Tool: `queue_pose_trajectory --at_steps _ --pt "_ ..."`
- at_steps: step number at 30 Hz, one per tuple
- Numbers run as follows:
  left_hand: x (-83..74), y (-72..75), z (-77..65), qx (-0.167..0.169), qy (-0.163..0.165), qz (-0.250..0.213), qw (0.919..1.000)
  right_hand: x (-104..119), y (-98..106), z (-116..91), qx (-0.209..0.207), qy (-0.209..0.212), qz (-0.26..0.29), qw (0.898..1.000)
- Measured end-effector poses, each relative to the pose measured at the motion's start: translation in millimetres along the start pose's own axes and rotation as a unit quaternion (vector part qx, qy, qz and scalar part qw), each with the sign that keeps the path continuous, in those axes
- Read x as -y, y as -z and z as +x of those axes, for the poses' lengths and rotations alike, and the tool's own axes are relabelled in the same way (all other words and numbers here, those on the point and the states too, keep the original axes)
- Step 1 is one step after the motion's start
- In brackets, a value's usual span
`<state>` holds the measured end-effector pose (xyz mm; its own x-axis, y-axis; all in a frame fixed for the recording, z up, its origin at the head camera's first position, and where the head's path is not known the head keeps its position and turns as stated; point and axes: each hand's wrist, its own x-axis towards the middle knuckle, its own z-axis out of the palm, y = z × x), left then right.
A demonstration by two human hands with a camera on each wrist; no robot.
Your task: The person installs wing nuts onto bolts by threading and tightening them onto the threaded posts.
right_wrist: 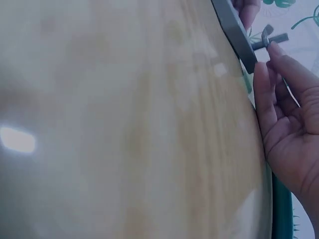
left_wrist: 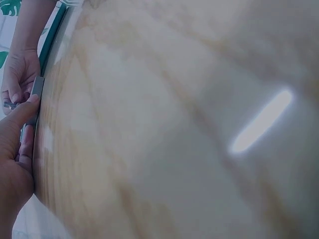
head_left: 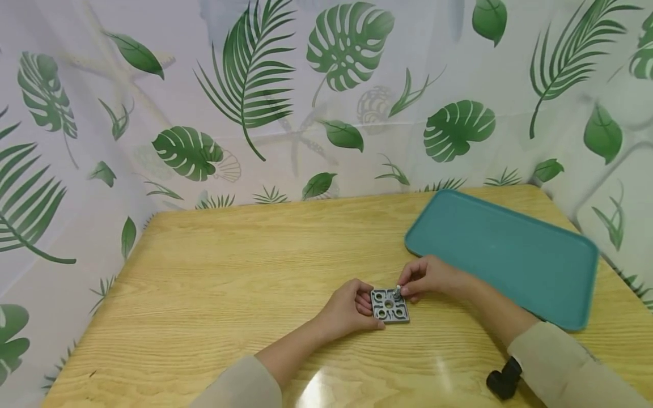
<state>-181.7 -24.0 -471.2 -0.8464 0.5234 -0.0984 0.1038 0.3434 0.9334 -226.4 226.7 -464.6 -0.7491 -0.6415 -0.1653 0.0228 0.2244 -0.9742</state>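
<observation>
A square grey metal plate (head_left: pixel 389 313) with several round holes lies low over the wooden table. My left hand (head_left: pixel 344 310) grips it from the left, thumb along the near edge and fingers at the left side. At the plate's far right corner stands a small metal screw (head_left: pixel 397 291), which my right hand (head_left: pixel 431 276) pinches between thumb and fingers. The right wrist view shows the screw's wing-like head (right_wrist: pixel 269 34) and a shank running toward the plate's face (right_wrist: pixel 237 35). In the left wrist view the plate (left_wrist: pixel 37 85) appears nearly edge-on.
A teal tray (head_left: pixel 502 249) lies at the right of the wooden table (head_left: pixel 245 255), beneath the right forearm in the head view. A black device (head_left: pixel 504 381) sits at the right sleeve. Leaf-patterned cloth (head_left: pixel 275 170) hangs behind the table and at its sides.
</observation>
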Motion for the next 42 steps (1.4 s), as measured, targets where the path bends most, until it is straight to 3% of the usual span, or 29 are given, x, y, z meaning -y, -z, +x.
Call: queue_pose_trajectory --at_steps 5,9,14,21,23,27,31,37,42 --pt "0.3 0.4 -0.1 0.000 0.004 0.005 1.0000 -1.9 -12.4 -7.8 -0.055 0.053 -0.035 0.996" --pt "1.4 0.2 0.8 -0.002 0.003 0.008 1.0000 -2.3 -20.7 -13.7 -0.102 0.063 -0.054 0.991" --pt "2.1 -0.9 1.0 -0.005 0.004 0.005 1.0000 -2.9 -24.4 -16.8 -0.112 0.077 -0.086 0.987" --pt "1.3 -0.4 0.0 -0.001 0.006 0.004 1.0000 -5.6 -23.0 -15.6 -0.085 0.105 -0.091 0.987" --pt "0.5 -0.4 -0.2 -0.001 0.006 0.004 1.0000 -5.1 -19.8 -15.2 -0.072 0.090 -0.072 0.991" --pt "-0.3 -0.7 0.1 -0.001 0.006 0.003 1.0000 -3.2 -8.1 -13.4 -0.051 0.019 -0.011 0.998" --pt "-0.2 -0.6 -0.3 -0.001 0.006 0.005 1.0000 1.1 3.3 -7.7 -0.014 -0.039 0.017 0.999" --pt "-0.4 -0.7 -0.8 -0.004 0.004 0.008 1.0000 10.1 8.8 3.0 0.064 -0.057 0.018 0.996" --pt "-1.0 -0.7 -0.8 -0.005 0.004 0.007 1.0000 11.3 8.6 5.9 0.081 -0.059 0.021 0.995"
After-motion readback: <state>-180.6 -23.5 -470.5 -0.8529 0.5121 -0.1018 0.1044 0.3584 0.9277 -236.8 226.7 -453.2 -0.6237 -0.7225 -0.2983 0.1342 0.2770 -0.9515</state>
